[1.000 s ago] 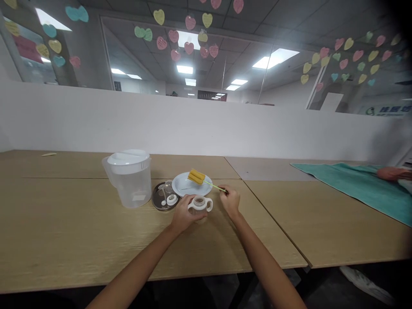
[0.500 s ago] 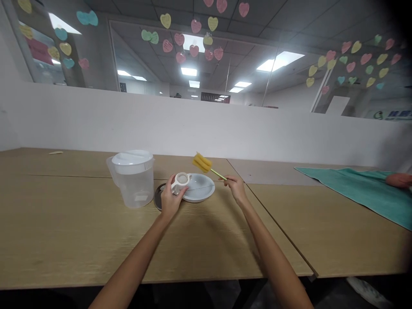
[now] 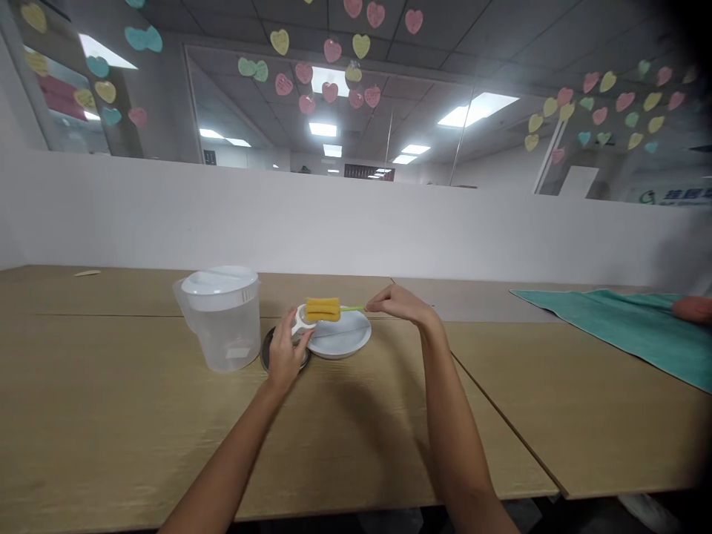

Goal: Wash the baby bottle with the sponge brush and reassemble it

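Observation:
My left hand is closed on a small white ring-shaped item, which looks like a strainer. The handle of a yellow sponge brush is pinched in my right hand. The sponge head lies level at the white item's opening, partly covering it; whether they touch is unclear. Below them, a white plate rests on the table. A dark round lid or dish sits partly under my left hand, beside the plate.
On the left stands a clear plastic pitcher with a white lid. A green cloth lies at the right, with another person's hand on it. The wooden table meets a white wall.
The sponge head has swung down and left to the white item, and my right wrist is now bent. My left hand still holds that item. The camera view has shifted slightly.

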`<act>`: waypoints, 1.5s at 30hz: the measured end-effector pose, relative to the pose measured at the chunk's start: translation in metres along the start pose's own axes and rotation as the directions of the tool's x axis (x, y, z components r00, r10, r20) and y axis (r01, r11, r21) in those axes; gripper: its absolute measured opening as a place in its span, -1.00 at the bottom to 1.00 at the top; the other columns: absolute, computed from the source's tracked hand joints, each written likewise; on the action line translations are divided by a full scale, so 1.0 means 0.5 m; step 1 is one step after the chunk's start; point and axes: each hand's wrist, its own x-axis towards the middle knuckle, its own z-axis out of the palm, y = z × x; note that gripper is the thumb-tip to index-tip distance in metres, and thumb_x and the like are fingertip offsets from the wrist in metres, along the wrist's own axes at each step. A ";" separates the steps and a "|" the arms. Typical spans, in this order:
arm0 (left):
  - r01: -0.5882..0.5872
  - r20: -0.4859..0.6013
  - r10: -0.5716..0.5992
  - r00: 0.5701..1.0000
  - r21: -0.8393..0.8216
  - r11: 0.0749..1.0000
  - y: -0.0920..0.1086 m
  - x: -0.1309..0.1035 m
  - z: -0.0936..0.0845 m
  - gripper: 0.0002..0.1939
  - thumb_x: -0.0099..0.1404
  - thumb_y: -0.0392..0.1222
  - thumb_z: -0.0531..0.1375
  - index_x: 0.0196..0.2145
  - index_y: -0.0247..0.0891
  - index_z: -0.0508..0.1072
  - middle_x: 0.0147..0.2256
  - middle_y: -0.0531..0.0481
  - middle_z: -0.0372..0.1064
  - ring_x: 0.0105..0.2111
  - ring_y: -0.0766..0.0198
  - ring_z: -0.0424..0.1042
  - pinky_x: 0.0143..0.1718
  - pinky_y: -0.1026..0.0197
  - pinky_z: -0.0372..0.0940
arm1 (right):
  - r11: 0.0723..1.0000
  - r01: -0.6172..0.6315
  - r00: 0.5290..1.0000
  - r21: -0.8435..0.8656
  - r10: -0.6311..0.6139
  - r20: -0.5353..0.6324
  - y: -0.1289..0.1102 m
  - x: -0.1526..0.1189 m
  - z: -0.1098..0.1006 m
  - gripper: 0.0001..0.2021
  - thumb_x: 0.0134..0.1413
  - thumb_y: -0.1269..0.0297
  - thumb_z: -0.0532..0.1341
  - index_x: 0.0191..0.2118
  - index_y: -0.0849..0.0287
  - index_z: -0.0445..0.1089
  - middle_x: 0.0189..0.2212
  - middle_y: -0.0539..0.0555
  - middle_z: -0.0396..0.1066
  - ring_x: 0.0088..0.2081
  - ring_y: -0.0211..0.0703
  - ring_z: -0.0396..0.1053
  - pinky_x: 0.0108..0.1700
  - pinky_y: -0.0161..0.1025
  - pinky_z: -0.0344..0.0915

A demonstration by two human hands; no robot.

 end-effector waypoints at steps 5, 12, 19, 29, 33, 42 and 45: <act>-0.180 0.071 0.177 0.982 0.043 0.983 -0.004 -0.003 -0.015 -0.50 0.26 -0.14 0.10 0.13 -0.23 0.12 0.05 -0.20 0.23 0.09 0.09 0.21 0.11 -0.02 0.15 | 0.952 -0.085 0.996 -0.293 0.074 -0.049 -0.062 -0.034 0.008 -0.84 -0.20 0.22 0.23 -0.65 0.10 0.47 -0.75 -0.08 0.23 -0.63 -0.32 0.20 -0.54 -0.36 0.05; -0.351 0.246 0.339 0.908 0.008 0.936 0.010 -0.008 -0.014 -0.54 0.27 -0.24 0.05 0.13 -0.20 0.15 0.11 -0.19 0.18 0.13 0.08 0.16 0.17 -0.08 0.07 | 0.873 -0.021 1.000 -0.487 0.018 -0.011 -0.102 -0.012 0.074 -0.84 -0.12 0.24 0.23 -0.45 0.17 0.54 -0.58 0.09 0.43 -0.54 -0.23 0.29 -0.49 -0.33 0.05; -0.363 0.204 0.348 0.915 0.041 0.931 -0.002 0.001 -0.022 -0.56 0.26 -0.28 0.04 0.11 -0.20 0.18 0.09 -0.18 0.18 0.12 0.10 0.16 0.16 -0.08 0.07 | 0.913 -0.014 0.999 -0.407 0.031 0.036 -0.093 -0.027 0.035 -0.78 -0.09 0.19 0.22 -0.58 0.17 0.50 -0.74 -0.01 0.25 -0.63 -0.31 0.17 -0.52 -0.34 -0.02; -0.338 0.155 0.325 0.933 0.067 0.939 -0.015 -0.005 -0.012 -0.53 0.26 -0.10 0.08 0.11 -0.22 0.17 0.04 -0.21 0.26 0.02 0.09 0.29 0.01 0.01 0.26 | 0.895 -0.010 0.997 -0.446 0.040 0.059 -0.120 -0.060 0.019 -0.70 -0.04 0.16 0.17 -0.63 0.22 0.43 -0.73 -0.06 0.10 -0.64 -0.38 -0.01 -0.54 -0.33 -0.13; -0.388 0.141 0.378 0.915 0.058 0.920 -0.007 -0.012 -0.011 -0.50 0.25 -0.13 0.11 0.12 -0.24 0.14 0.05 -0.24 0.24 0.05 0.09 0.27 0.03 0.03 0.25 | 0.886 0.019 0.991 -0.464 0.044 0.125 -0.128 -0.047 0.039 -0.68 -0.01 0.13 0.14 -0.59 0.25 0.44 -0.70 -0.02 0.18 -0.62 -0.36 0.03 -0.55 -0.32 -0.13; -0.376 0.120 0.358 0.926 0.211 0.902 -0.027 -0.003 -0.009 -0.54 0.25 -0.21 0.09 0.11 -0.22 0.17 0.06 -0.27 0.21 0.06 0.04 0.24 -0.02 -0.01 0.23 | 0.929 0.061 0.987 -0.366 0.000 0.162 -0.106 -0.024 0.039 -0.62 0.03 0.07 0.11 -0.62 0.24 0.39 -0.70 -0.08 0.04 -0.61 -0.38 -0.06 -0.54 -0.35 -0.15; -0.382 0.124 0.363 0.924 0.224 0.896 -0.030 0.003 -0.012 -0.58 0.26 -0.28 0.04 0.08 -0.17 0.23 0.08 -0.24 0.19 0.08 0.03 0.21 0.01 -0.07 0.19 | 0.965 0.031 0.989 -0.262 0.008 0.148 -0.082 -0.045 -0.002 -0.59 -0.01 0.02 0.10 -0.68 0.20 0.31 -0.69 -0.11 -0.08 -0.59 -0.38 -0.15 -0.55 -0.35 -0.18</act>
